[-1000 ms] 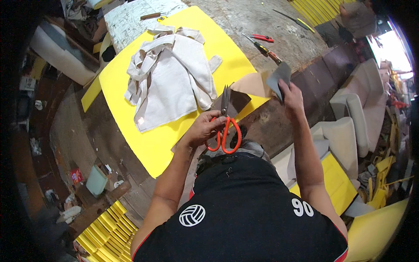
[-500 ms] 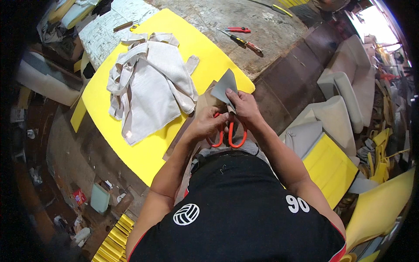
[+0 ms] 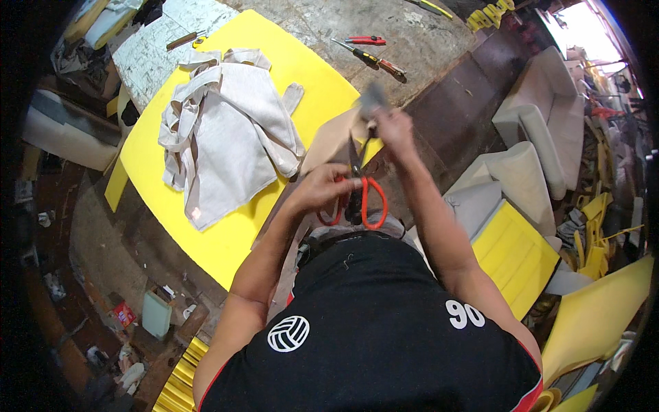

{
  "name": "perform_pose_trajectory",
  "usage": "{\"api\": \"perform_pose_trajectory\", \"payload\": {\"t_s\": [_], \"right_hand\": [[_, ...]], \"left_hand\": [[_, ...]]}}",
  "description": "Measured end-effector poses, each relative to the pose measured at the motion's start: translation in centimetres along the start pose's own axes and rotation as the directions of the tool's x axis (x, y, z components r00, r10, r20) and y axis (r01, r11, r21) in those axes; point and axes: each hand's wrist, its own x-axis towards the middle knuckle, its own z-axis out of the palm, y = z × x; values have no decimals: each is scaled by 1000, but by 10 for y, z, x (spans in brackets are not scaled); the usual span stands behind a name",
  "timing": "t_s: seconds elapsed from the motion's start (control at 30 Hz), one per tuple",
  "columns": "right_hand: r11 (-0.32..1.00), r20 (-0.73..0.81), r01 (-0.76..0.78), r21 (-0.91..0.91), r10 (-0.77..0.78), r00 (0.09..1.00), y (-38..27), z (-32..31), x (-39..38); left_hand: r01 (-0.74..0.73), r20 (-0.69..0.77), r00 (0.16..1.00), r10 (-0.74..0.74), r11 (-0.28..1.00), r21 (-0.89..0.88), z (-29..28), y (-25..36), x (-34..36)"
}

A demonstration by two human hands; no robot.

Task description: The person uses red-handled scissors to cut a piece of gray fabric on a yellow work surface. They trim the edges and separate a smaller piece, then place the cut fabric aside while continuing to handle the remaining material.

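Head view: left hand (image 3: 319,189), fingers clamped round the red handles of a pair of scissors (image 3: 364,193), blades pointing away from the body; part of one handle loop covered by the fingers, blade tips hard to part from what lies about them. Right hand (image 3: 395,132), ahead and to the right of the left hand, the two near but apart; closed on a grey piece (image 3: 374,99) that juts out beyond the fingers, both blurred, exact grip not to be made out. Tan piece (image 3: 334,141), just ahead of the left hand, its near end lost behind hand and scissors. Pale cloth (image 3: 230,137), crumpled, ahead and left of the left hand, on a yellow sheet (image 3: 206,233) partly hidden by cloth and left forearm. Red cutter (image 3: 365,40) and, just beside it, a tool with a black and yellow handle (image 3: 366,56), both beyond the right hand on a worn tabletop (image 3: 425,48), cut off at the upper edge. Pale padded seat parts (image 3: 523,180), right of the right hand, one overlapping another
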Motion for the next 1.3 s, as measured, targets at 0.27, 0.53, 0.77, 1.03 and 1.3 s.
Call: {"api": "perform_pose_trajectory", "payload": {"t_s": [0.27, 0.53, 0.77, 1.03, 1.3], "right_hand": [[961, 100, -272, 54, 265, 959, -9, -104, 1], [940, 621, -332, 79, 214, 754, -26, -53, -80], [969, 335, -207, -135, 242, 911, -10, -46, -54], [861, 429, -397, 317, 244, 870, 21, -107, -55], [823, -323, -414, 390, 543, 775, 73, -234, 55]], "left_hand": [[89, 8, 996, -89, 980, -176, -16, -26, -13], [-54, 169, 983, 72, 993, -106, -2, -21, 10], [-82, 60, 995, 82, 997, -6, 20, -2, 38], [-107, 148, 986, 78, 975, 196, 64, 21, 80], [-117, 346, 934, -93, 832, 542, 134, 60, 181]]}}
